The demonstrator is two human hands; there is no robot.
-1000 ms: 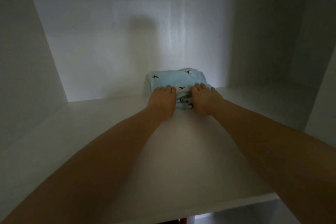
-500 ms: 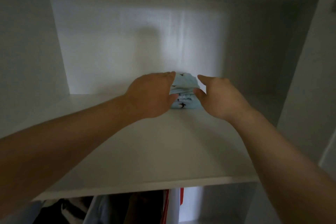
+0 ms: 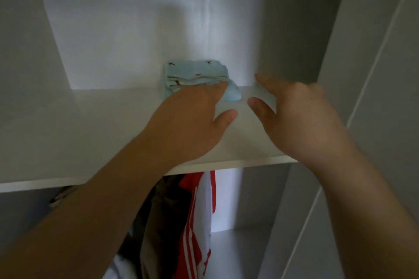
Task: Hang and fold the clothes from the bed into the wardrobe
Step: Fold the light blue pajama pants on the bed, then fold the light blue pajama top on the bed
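Note:
A folded light-blue garment (image 3: 195, 72) with small dark bird prints lies at the back of the white wardrobe shelf (image 3: 90, 124), against the rear wall. My left hand (image 3: 192, 120) hovers just in front of it with relaxed, spread fingers, its fingertips overlapping the garment's lower right corner; contact cannot be told. My right hand (image 3: 294, 113) is open to the right of the garment, apart from it, fingers pointing up and left. Neither hand holds anything.
Below the shelf hang clothes: a red-and-white striped garment (image 3: 199, 222) and dark ones (image 3: 163, 222) beside it. A white side panel (image 3: 367, 97) stands close on the right. The wardrobe's left wall (image 3: 25, 52) bounds the shelf.
Both hands have let go of the folded garment and drawn back toward the shelf's front edge. The view has dropped, so the hanging clothes under the shelf now show.

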